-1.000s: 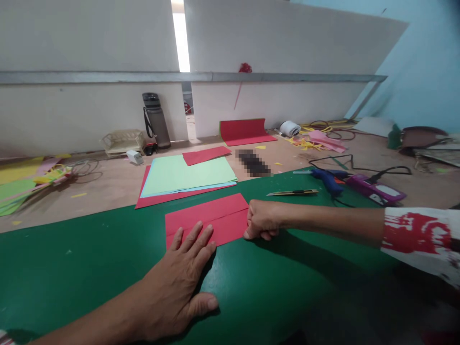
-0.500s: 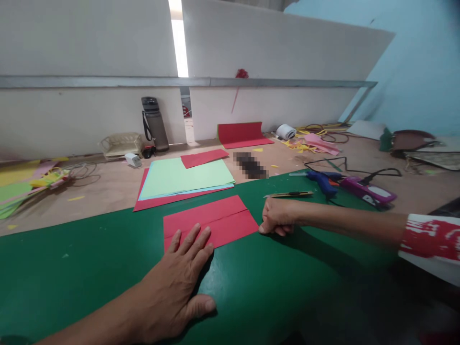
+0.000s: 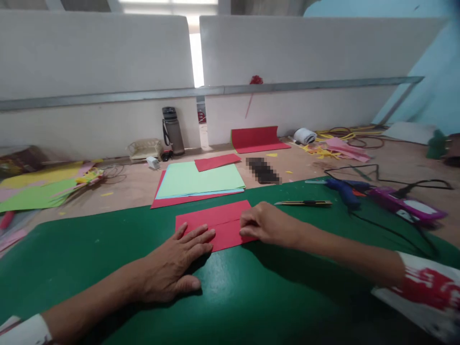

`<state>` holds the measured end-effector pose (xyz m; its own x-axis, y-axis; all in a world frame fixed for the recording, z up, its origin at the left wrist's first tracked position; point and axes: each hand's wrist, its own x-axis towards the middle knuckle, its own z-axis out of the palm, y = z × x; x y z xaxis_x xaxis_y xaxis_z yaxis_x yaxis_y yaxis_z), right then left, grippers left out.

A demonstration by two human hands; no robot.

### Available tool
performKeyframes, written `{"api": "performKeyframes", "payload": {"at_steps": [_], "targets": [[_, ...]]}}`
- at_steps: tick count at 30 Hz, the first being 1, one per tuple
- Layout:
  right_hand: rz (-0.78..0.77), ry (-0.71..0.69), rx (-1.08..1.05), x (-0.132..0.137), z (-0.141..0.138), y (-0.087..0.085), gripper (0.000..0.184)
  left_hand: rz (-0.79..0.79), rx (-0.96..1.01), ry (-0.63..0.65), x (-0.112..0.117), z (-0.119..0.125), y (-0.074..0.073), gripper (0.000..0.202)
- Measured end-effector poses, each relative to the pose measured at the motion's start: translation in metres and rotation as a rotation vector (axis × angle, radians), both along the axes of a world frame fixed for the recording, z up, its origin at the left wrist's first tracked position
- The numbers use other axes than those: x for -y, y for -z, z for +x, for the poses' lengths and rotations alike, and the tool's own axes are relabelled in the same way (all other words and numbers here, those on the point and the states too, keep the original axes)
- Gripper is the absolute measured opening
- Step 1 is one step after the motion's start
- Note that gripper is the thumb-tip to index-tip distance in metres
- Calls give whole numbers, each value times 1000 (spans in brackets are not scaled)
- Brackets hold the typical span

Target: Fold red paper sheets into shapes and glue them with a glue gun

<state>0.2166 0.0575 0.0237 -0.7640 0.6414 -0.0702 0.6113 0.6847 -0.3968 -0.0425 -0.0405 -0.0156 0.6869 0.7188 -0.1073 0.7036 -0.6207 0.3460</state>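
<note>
A red sheet of paper with a lengthwise crease or slit lies on the green cutting mat. My left hand rests on its left part, palm down and fingers spread. Curled into a fist, my right hand presses on the right end of the sheet; nothing shows in its fingers. Just beyond the right hand lies a utility knife. Behind the red sheet sits a stack of light green and blue paper, with a small red strip on top.
To the right are a blue glue gun and a purple power strip with black cords. A dark bottle, a folded red card and a white roll stand at the back. Coloured paper lies at left.
My right fist has moved left from the sheet's right corner onto the sheet. My left hand stays flat on the paper. The view has shifted, so things appear moved.
</note>
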Motion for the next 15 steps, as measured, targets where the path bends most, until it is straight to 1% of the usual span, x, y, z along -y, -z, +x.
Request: {"api": "performKeyframes", "payload": {"at_steps": [2, 3, 5, 6, 7, 9, 10, 11, 13, 15], "targets": [[33, 24, 73, 0, -10, 11, 14, 61, 36, -72, -1, 1, -4, 50], [48, 41, 101, 0, -13, 16, 13, 110, 69, -155, -2, 4, -8, 41], [68, 70, 121, -3, -16, 23, 13, 170, 161, -396, -5, 17, -16, 32], [76, 80, 124, -4, -16, 25, 13, 135, 205, -550, -8, 25, -21, 32], [85, 90, 135, -4, -15, 26, 13, 14, 232, -654, -13, 34, -26, 33], [105, 101, 156, -4, -14, 27, 13, -337, 240, -730, -26, 52, -32, 38], [117, 101, 166, -3, -13, 27, 14, -515, 219, -757, -33, 59, -33, 35], [130, 100, 175, -1, -12, 27, 15, -644, 180, -769, -40, 65, -33, 33], [157, 97, 188, 3, -11, 28, 18, -760, 115, -794, -52, 73, -30, 31], [186, 95, 192, 6, -10, 29, 19, -788, 73, -801, -60, 76, -27, 33]]}}
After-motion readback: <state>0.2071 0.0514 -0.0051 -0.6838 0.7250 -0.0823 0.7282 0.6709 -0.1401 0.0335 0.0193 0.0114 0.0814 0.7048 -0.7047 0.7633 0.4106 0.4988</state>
